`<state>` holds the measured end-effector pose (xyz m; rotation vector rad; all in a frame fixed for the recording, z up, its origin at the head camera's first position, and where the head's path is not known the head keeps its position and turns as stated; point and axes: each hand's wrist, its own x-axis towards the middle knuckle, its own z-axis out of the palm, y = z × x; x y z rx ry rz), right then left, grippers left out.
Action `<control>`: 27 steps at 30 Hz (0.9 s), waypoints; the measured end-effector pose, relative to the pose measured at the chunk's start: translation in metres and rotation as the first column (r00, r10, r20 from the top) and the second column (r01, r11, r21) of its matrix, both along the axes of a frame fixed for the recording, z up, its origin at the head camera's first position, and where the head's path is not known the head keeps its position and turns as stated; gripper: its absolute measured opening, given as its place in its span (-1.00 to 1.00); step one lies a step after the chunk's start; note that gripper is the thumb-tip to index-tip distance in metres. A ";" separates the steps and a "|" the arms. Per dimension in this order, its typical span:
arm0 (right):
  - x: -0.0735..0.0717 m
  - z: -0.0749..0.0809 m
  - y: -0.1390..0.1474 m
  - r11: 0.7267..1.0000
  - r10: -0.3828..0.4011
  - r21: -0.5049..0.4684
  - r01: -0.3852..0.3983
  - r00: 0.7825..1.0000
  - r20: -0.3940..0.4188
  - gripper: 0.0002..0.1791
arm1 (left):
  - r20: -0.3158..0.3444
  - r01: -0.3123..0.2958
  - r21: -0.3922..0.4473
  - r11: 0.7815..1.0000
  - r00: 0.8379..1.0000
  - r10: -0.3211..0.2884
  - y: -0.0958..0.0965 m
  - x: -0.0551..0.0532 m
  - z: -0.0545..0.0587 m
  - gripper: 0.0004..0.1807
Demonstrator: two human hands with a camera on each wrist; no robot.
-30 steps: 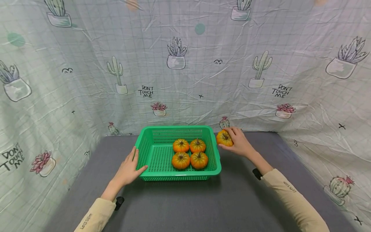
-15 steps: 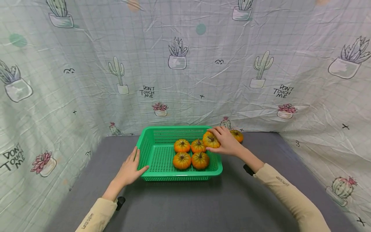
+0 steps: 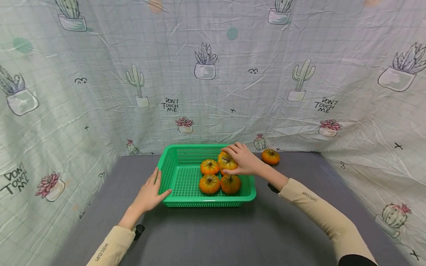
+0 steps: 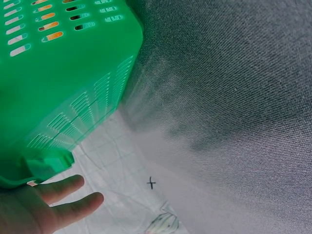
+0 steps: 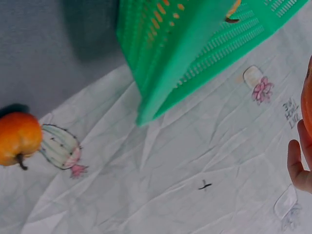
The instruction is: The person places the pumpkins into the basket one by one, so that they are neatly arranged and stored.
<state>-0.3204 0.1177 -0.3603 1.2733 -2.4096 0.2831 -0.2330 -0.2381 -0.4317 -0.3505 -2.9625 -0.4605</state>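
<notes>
My right hand (image 3: 245, 161) holds a small orange pumpkin (image 3: 227, 160), fingers over its top and thumb at the near side, over the back right part of a green plastic basket (image 3: 206, 199). Small pumpkins sit in the basket: one at the back (image 3: 209, 167), two in front (image 3: 209, 184). A fourth is mostly hidden under the held one. At the basket's left rim rests my left hand (image 3: 148, 194), its fingers straight along the outside and the thumb toward the front corner. In the left wrist view, two extended fingers (image 4: 63, 189) show beside the green rim.
Another small pumpkin (image 3: 270, 156) stands on the grey table (image 3: 213, 236) to the right of the basket, near the back edge. A cactus-print cloth (image 3: 229, 125) hangs behind and at both sides.
From beside the basket's right rim, my right hand has carried the pumpkin left over the rim into the basket's space. The loose pumpkin behind it has come into view. My left hand stays put.
</notes>
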 end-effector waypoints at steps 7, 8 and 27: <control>-0.004 0.004 -0.021 0.999 0.025 0.045 -0.024 0.999 -0.031 -0.27 | 0.024 -0.001 -0.006 1.000 1.000 0.001 0.000 0.000 -0.001 -0.07; -0.005 0.005 -0.024 0.999 0.029 0.046 -0.027 0.999 -0.038 -0.27 | 0.023 0.001 -0.003 1.000 1.000 -0.001 0.000 -0.001 -0.001 -0.07; -0.027 -0.003 -0.077 0.993 -0.119 -0.007 0.120 0.990 0.079 -0.29 | 0.012 -0.001 -0.002 1.000 1.000 0.001 -0.003 -0.002 -0.003 -0.07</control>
